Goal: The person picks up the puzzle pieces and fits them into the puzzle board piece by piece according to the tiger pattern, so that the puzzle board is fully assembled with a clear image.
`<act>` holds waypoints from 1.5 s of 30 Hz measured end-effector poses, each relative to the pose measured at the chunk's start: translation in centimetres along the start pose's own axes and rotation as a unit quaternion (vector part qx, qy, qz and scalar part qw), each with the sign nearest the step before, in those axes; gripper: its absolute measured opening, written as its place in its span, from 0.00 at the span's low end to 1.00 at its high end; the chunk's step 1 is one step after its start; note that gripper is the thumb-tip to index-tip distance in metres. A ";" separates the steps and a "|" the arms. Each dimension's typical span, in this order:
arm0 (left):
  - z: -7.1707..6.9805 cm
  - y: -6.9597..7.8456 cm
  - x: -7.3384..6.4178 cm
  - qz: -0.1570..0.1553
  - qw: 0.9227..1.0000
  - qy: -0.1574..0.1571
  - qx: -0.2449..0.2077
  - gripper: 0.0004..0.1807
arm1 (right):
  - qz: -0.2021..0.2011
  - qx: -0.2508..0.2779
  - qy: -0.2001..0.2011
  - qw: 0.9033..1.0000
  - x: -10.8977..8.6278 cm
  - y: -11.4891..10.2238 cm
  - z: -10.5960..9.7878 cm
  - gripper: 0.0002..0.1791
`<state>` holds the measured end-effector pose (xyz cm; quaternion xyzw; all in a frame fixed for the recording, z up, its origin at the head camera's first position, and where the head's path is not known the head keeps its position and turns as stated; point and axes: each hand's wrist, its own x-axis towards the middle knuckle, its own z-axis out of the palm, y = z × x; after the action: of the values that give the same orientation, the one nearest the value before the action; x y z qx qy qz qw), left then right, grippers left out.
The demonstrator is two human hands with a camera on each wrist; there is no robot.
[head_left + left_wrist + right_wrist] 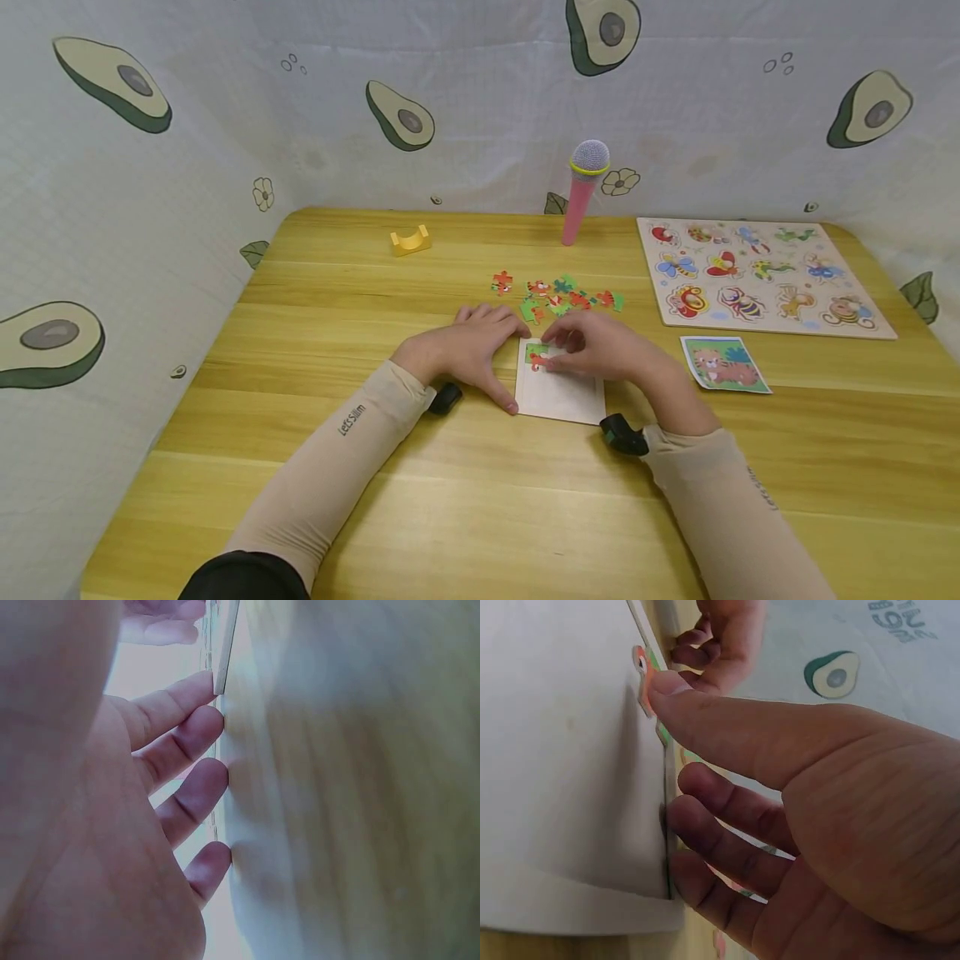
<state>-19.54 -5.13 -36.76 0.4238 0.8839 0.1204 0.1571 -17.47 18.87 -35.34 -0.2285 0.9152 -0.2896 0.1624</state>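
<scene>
A small white puzzle board (562, 397) lies on the table between the two hands. My left hand (480, 350) is spread along its left edge, the thumb touching near the lower left corner and the index finger near the upper left. In the board's upper left corner is a green and orange puzzle piece (537, 357). My right hand (600, 346) pinches at this piece, with the thumb (676, 697) on its orange part in the right wrist view; the index fingertip is hidden there. Several loose puzzle pieces (577, 300) lie just beyond the hands, some overlapping.
A tiger picture card (726, 365) lies right of the board. Behind it is a wooden insect puzzle tray (776, 321). A pink toy microphone (580, 204) stands at the back, and a yellow curved block (411, 242) sits at the back left.
</scene>
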 end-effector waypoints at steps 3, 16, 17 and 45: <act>0.0 0.0 0.0 0.000 1.000 0.001 -0.001 0.56 | 0.001 0.005 0.001 1.000 -0.4 0.2 -0.6 0.17; 0.1 0.0 0.0 -0.005 1.000 -0.001 -0.004 0.56 | 0.061 0.001 -0.054 0.997 -2.4 1.4 -2.8 0.37; 0.1 0.1 0.0 -0.006 1.000 -0.001 -0.004 0.56 | 0.060 0.002 -0.057 0.997 -2.5 1.4 -2.8 0.37; -0.1 -0.4 -0.2 -0.020 1.000 0.002 -0.004 0.55 | 0.070 -0.050 -0.102 0.991 -2.7 0.8 -1.6 0.63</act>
<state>-19.75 -5.53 -36.74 0.4048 0.8921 0.1220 0.1593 -16.10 21.56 -34.14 -0.1997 0.9210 -0.2069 0.2629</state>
